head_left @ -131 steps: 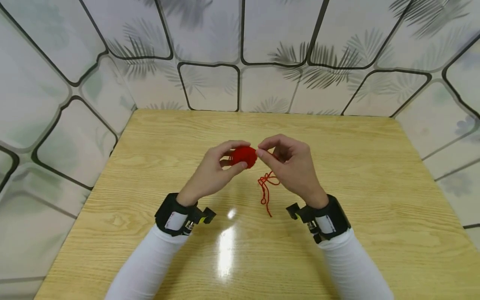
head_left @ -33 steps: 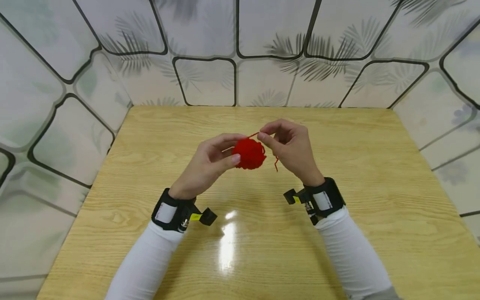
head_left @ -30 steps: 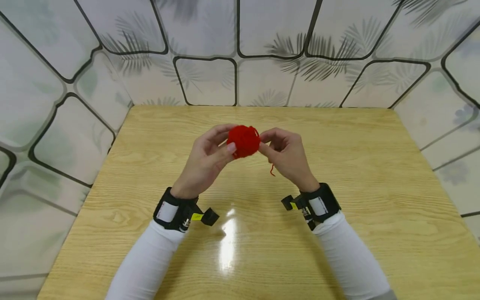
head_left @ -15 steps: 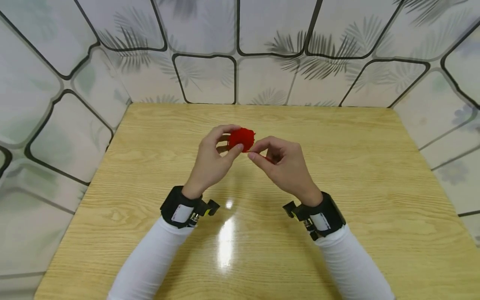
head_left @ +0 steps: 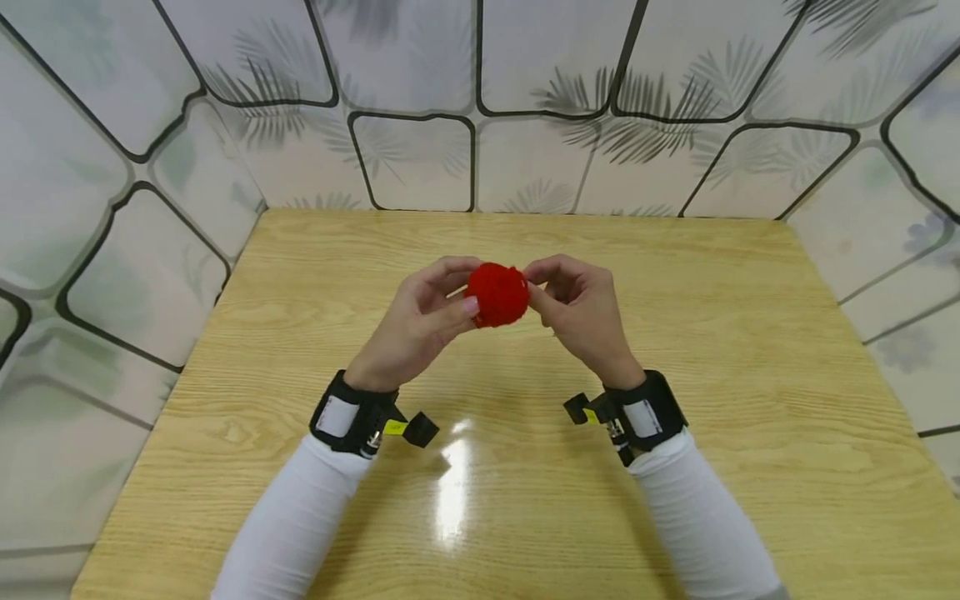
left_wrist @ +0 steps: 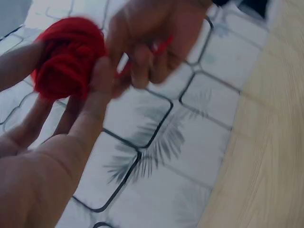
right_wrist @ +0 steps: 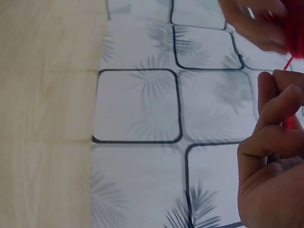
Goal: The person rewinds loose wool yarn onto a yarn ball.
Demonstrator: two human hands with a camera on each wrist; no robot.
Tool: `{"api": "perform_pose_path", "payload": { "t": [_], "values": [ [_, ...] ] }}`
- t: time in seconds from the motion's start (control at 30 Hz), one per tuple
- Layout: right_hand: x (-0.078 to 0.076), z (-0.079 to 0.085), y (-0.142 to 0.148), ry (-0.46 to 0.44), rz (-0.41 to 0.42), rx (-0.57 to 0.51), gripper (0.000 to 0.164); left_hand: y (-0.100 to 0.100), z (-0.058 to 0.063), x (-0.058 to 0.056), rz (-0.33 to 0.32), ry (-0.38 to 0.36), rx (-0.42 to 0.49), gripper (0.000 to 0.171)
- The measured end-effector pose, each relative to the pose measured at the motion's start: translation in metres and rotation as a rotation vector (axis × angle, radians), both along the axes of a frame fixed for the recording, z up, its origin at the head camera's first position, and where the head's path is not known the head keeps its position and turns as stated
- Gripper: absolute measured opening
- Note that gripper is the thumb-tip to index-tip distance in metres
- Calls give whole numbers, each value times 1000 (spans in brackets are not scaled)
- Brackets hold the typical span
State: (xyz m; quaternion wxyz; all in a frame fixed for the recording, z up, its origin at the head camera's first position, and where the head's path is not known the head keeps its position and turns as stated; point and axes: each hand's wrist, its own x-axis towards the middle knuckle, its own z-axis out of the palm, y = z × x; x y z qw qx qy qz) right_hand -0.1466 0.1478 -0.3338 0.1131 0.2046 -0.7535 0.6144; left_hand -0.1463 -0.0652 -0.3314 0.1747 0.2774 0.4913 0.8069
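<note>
A red ball of yarn (head_left: 498, 295) is held above the table, between the thumb and fingers of my left hand (head_left: 416, 325). My right hand (head_left: 583, 317) is close beside the ball's right side, its thumb and forefinger pinching the yarn strand (right_wrist: 288, 63), which runs from the ball to those fingertips in the right wrist view. More red yarn shows inside the curled right fingers in both wrist views. The left wrist view has the wound ball (left_wrist: 71, 57) from its other side, with a hollow-looking end. The right hand is blurred there.
A light wooden table (head_left: 480, 500) with a bright reflection lies under both hands. Pale walls (head_left: 420, 162) with dark outlines and leaf prints stand along its back and sides. Each wrist wears a black strap with a small camera.
The ball has tilted back and forth while the right hand circled around it with the strand. The long loose tail seen hanging 4.4 s ago is now almost out of sight below the right hand.
</note>
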Motion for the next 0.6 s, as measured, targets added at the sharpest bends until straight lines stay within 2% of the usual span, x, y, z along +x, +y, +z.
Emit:
{"api": "perform_pose_path", "payload": {
  "t": [0.1,0.13,0.2,0.27,0.37,0.47,0.6],
  "values": [
    [6,-6,-7,14,12,21,14,7,0,2,116,-109,109,43],
    [8,-7,-9,32,9,39,13,10,1,2,168,-124,117,40],
    [13,-9,-14,76,-9,83,11,15,2,3,287,-108,88,37],
    [17,-8,-16,127,-36,128,9,20,3,5,412,-27,-5,36],
    [19,-4,-19,201,-78,184,9,25,8,11,549,132,-153,37],
    [19,1,-18,247,-104,206,10,27,15,17,601,270,-248,37],
    [19,6,-17,267,-123,185,11,28,10,17,624,393,-321,38]
  ]
}}
